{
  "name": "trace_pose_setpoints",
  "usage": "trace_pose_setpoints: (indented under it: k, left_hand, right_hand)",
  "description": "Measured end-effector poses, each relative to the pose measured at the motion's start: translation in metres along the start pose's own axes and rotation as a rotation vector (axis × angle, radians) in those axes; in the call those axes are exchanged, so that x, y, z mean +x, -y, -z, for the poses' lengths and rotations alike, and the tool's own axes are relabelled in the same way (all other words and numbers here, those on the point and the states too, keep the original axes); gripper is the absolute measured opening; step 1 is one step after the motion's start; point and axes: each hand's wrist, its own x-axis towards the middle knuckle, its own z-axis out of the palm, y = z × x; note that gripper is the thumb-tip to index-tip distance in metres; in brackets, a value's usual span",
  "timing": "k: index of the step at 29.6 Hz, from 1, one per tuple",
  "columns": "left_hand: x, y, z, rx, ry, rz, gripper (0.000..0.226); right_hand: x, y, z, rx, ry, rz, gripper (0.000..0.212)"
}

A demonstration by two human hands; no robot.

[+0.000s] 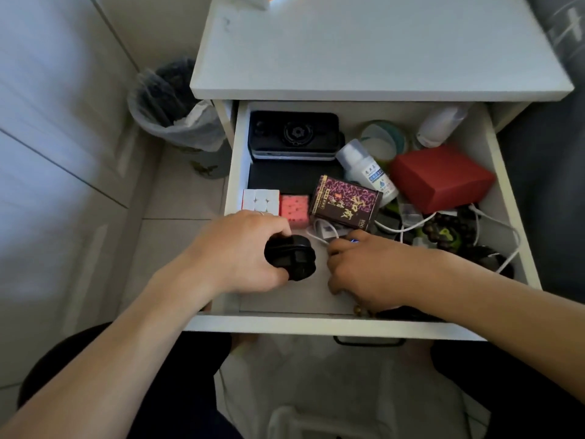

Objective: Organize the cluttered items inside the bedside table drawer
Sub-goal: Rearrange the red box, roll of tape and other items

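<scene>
The white drawer (316, 324) is pulled open. My left hand (240, 251) grips a round black object (294, 258) just above the drawer's front-left floor. My right hand (367, 270) rests beside it with its fingers curled at the end of a white cable (319, 237); a small blue tip (354, 240) peeks out above the knuckles. Behind my hands lie a white puzzle cube (261, 199), a pink cube (294, 209) and a purple box (345, 201). A black device (294, 134) sits at the back left on a flat black pad (285, 179).
At the right are a red box (440, 179), a white bottle (364, 169), a tape roll (383, 137), another bottle (440, 125), dark beads (443, 226) and tangled white cable (493, 220). A lined waste bin (171, 109) stands on the floor to the left, beside the white table top (364, 52).
</scene>
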Motion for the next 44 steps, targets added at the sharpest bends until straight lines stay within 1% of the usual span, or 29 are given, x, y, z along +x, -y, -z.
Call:
trace_pose_setpoints:
  k: [2, 4, 6, 9, 11, 13, 14, 16, 18, 21, 22, 25, 27, 28, 30, 31, 33, 36, 38, 40, 42, 44]
  left_hand:
    - [0.002, -0.004, -0.008, 0.085, 0.084, 0.001, 0.026]
    - [0.004, -0.007, -0.013, 0.213, 0.164, -0.001, 0.026]
    - [0.004, -0.009, -0.015, 0.267, 0.241, 0.015, 0.025]
    - [0.003, -0.012, -0.017, 0.315, 0.337, 0.044, 0.029]
    - [0.003, -0.014, -0.015, 0.289, 0.4, 0.081, 0.042]
    - [0.006, -0.015, -0.014, 0.183, 0.447, 0.106, 0.053]
    - [0.003, -0.02, -0.015, 0.137, 0.443, 0.097, 0.054]
    - [0.007, -0.025, -0.02, 0.1, 0.426, 0.059, 0.044]
    - [0.006, -0.031, -0.024, 0.129, 0.388, 0.052, 0.033]
    - [0.008, -0.029, -0.024, 0.125, 0.388, 0.103, 0.032]
    - [0.01, -0.026, -0.027, 0.113, 0.398, 0.111, 0.032]
    - [0.007, -0.028, -0.029, 0.087, 0.369, 0.096, 0.034]
    - [0.005, -0.029, -0.029, 0.004, 0.279, 0.063, 0.04]
    - [0.004, -0.027, -0.028, -0.054, 0.203, 0.04, 0.039]
    - [0.002, -0.028, -0.025, -0.158, 0.047, -0.018, 0.034]
    - [0.003, -0.033, -0.024, -0.207, -0.004, -0.063, 0.032]
    - [0.006, -0.041, -0.024, -0.287, -0.054, -0.129, 0.025]
    - [0.013, -0.063, -0.032, -0.326, -0.056, -0.177, 0.02]
    - [0.016, -0.069, -0.036, -0.323, -0.042, -0.187, 0.021]
    - [0.017, -0.072, -0.038, -0.313, -0.021, -0.185, 0.022]
    - [0.017, -0.072, -0.038, -0.337, 0.001, -0.174, 0.023]
    - [0.017, -0.073, -0.036, -0.386, -0.002, -0.167, 0.027]
  right_hand:
    - [-0.001, 0.003, -0.002, 0.08, -0.011, 0.011, 0.042]
    - [-0.002, 0.006, -0.001, 0.114, -0.003, 0.036, 0.045]
    - [-0.003, 0.008, 0.001, 0.086, 0.046, 0.058, 0.04]
    - [-0.004, 0.008, 0.0, -0.05, 0.109, 0.049, 0.023]
    - [-0.001, 0.009, -0.002, -0.119, 0.139, 0.012, 0.015]
    - [0.003, 0.008, -0.002, -0.103, 0.159, -0.011, 0.017]
    - [0.001, 0.009, -0.002, -0.08, 0.153, -0.018, 0.018]
    - [0.002, 0.006, -0.004, 0.022, 0.095, -0.016, 0.023]
    - [-0.001, 0.007, -0.005, 0.138, -0.028, -0.032, 0.028]
    - [-0.003, 0.009, -0.002, 0.341, -0.184, -0.081, 0.035]
    - [-0.004, 0.01, 0.0, 0.422, -0.264, -0.102, 0.035]
    - [-0.025, 0.014, 0.001, 0.637, -0.595, -0.158, 0.029]
    - [-0.043, 0.013, -0.003, 0.697, -0.693, -0.198, 0.024]
    - [-0.05, 0.01, -0.007, 0.709, -0.694, -0.221, 0.023]
    - [-0.069, 0.001, -0.015, 0.752, -0.631, -0.287, 0.024]
    - [-0.081, -0.005, -0.02, 0.779, -0.593, -0.328, 0.027]
    - [-0.096, -0.013, -0.028, 0.805, -0.495, -0.393, 0.038]
    - [-0.115, -0.019, -0.041, 0.797, -0.345, -0.49, 0.057]
    - [-0.114, -0.019, -0.041, 0.79, -0.306, -0.507, 0.064]
    - [-0.112, -0.02, -0.039, 0.776, -0.278, -0.493, 0.065]
    - [-0.112, -0.021, -0.036, 0.771, -0.28, -0.495, 0.061]
    - [-0.116, -0.022, -0.035, 0.811, -0.389, -0.517, 0.053]
